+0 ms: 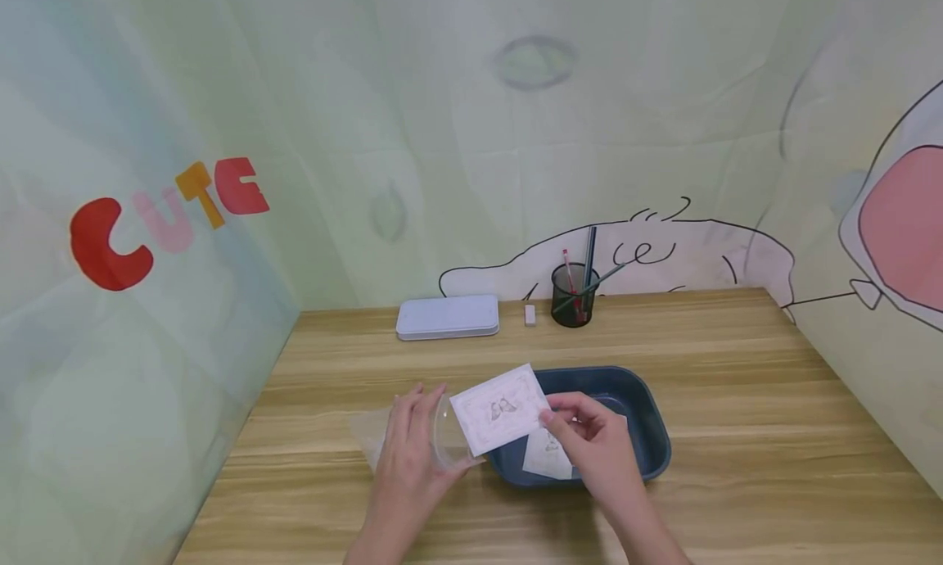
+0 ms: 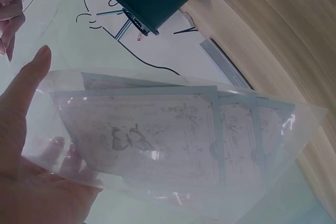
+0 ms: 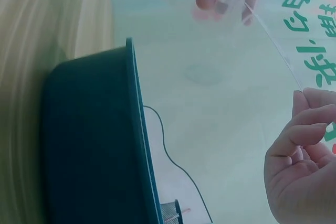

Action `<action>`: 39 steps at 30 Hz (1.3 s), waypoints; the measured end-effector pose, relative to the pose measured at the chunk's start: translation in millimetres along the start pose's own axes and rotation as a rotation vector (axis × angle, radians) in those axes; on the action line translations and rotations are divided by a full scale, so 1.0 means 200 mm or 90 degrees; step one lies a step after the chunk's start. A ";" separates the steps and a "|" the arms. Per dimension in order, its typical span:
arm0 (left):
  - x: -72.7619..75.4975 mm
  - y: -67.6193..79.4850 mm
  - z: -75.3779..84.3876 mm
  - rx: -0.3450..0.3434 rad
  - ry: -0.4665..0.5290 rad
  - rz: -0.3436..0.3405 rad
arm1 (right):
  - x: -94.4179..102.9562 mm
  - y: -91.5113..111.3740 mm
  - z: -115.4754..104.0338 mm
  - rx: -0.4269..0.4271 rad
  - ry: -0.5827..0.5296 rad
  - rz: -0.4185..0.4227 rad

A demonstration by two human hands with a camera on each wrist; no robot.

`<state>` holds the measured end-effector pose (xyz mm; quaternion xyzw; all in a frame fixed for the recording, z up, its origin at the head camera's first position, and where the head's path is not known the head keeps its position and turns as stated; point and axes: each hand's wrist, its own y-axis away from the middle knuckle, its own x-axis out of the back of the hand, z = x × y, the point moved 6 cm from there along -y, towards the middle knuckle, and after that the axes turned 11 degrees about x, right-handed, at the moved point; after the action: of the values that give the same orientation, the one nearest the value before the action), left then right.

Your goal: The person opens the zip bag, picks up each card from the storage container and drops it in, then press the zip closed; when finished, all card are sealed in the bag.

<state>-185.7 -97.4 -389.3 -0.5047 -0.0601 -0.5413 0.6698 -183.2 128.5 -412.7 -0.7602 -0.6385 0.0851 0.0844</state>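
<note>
A clear plastic bag (image 2: 184, 195) with several printed cards (image 2: 131, 135) inside it is held by my left hand (image 1: 412, 450). The thumb stands at one side of the bag's mouth, and the other fingers show through the plastic. Between thumb and fingers, my right hand (image 1: 600, 442) pinches the right edge of a white card (image 1: 501, 409) with a small butterfly print. That card is tilted, its left end right at the bag's mouth; the right wrist view shows it edge-on. Below it, another white card (image 1: 545, 460) lies in the dark blue basin (image 1: 657, 434), partly hidden by my right hand.
At the back of the wooden table (image 1: 737, 368) are a white flat case (image 1: 448, 315), a small eraser (image 1: 530, 315) and a black mesh cup (image 1: 572, 303) with pencils in it. Printed cloth (image 1: 368, 98) hangs around the table's back and sides.
</note>
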 end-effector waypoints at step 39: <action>-0.01 0.01 0.04 -0.009 0.023 -0.003 | -0.31 0.08 0.04 0.073 -0.037 -0.140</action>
<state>-181.8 -90.7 -388.5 -0.4995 -0.0457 -0.5523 0.6659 -181.1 65.0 -423.5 -0.6770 -0.7140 0.1335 0.1181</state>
